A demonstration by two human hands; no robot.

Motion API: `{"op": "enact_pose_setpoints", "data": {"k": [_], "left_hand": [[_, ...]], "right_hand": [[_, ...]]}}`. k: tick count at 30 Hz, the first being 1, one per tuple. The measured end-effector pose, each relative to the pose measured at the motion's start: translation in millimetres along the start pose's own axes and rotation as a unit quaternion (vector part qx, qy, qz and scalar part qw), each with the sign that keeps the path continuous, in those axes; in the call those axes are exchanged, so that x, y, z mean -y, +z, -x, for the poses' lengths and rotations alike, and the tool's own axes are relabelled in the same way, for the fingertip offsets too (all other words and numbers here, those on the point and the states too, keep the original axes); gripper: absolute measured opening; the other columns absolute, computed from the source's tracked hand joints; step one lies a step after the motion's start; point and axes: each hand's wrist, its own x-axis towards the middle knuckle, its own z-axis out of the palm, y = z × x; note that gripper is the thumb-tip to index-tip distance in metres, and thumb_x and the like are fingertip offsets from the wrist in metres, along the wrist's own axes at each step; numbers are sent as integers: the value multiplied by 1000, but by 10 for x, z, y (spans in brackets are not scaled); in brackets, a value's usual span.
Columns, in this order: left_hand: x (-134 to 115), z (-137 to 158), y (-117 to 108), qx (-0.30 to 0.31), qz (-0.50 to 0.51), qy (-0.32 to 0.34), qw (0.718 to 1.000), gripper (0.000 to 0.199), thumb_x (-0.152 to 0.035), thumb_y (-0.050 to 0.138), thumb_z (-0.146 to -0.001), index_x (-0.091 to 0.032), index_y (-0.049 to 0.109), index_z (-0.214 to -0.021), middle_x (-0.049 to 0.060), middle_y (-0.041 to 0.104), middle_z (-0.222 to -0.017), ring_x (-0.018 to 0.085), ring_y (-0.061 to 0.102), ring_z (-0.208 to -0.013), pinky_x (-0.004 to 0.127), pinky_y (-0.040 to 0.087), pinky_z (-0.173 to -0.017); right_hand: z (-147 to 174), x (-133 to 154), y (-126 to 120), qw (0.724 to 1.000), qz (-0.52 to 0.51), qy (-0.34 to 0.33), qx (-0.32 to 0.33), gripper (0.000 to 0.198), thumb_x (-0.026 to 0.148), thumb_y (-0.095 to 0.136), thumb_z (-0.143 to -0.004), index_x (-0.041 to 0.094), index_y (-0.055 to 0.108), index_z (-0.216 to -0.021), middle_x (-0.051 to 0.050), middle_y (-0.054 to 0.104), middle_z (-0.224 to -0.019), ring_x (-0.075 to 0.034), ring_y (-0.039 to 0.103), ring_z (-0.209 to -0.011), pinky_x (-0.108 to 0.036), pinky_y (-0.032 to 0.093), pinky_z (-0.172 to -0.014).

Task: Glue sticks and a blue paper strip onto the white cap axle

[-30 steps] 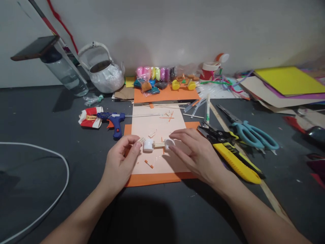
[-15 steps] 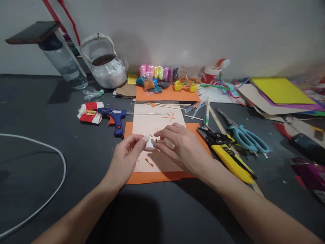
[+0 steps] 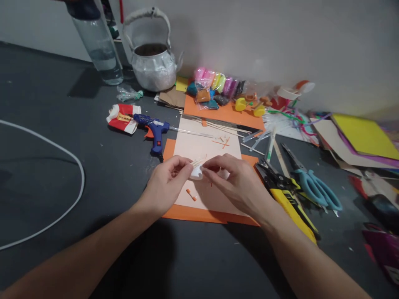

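My left hand (image 3: 170, 178) is closed, with thumb and fingertips pinching a few thin pale wooden sticks (image 3: 196, 163) that point up to the right. Facing it, my right hand (image 3: 235, 176) has its thumb and forefinger brought together; what lies between them is hidden. A small white piece (image 3: 196, 172) shows between the two hands, close to both sets of fingertips. Beneath is a pale paper sheet (image 3: 187, 137) laid over orange card (image 3: 199, 214). A short stick with orange ends (image 3: 190, 194) lies on the sheet below my left fingertips.
Left of the sheet lies a blue glue gun (image 3: 156, 131), its nozzle on a red-and-white wrapper (image 3: 124, 118). Yellow-handled pliers (image 3: 289, 207) and blue scissors (image 3: 314, 187) lie to the right. Behind stand a kettle (image 3: 154, 68), a water bottle (image 3: 99, 50) and colourful clay packets (image 3: 215, 85).
The view has swung left and down, so the table things sit further right. Both hands stay close together over the sheet; my right fingers have drawn closer together, hiding the brownish piece seen between them before.
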Motion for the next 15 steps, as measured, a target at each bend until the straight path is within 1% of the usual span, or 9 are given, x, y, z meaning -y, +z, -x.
{"op": "enact_pose_setpoints", "data": {"k": [5,15], "left_hand": [[32,-4,-13,5,3,4,1000,21,-36,57,-90,-18,67,-97,4,71,-93,18,65,-86,31,49,-79],[54,-12,-14,-1,-11,11,1000,19,-34,57,-90,-19,67,-96,4,72,-94,18,65,-86,32,50,-79]], "right_hand": [[-4,-29,17,1000,-6,17,-3,12,25,60,-88,18,71,-90,-4,68,-80,-16,59,-72,-29,43,-66],[4,-35,28,999,-25,27,-3,12,22,60,-88,18,71,-89,-4,66,-80,-17,59,-74,-29,42,-67]]}}
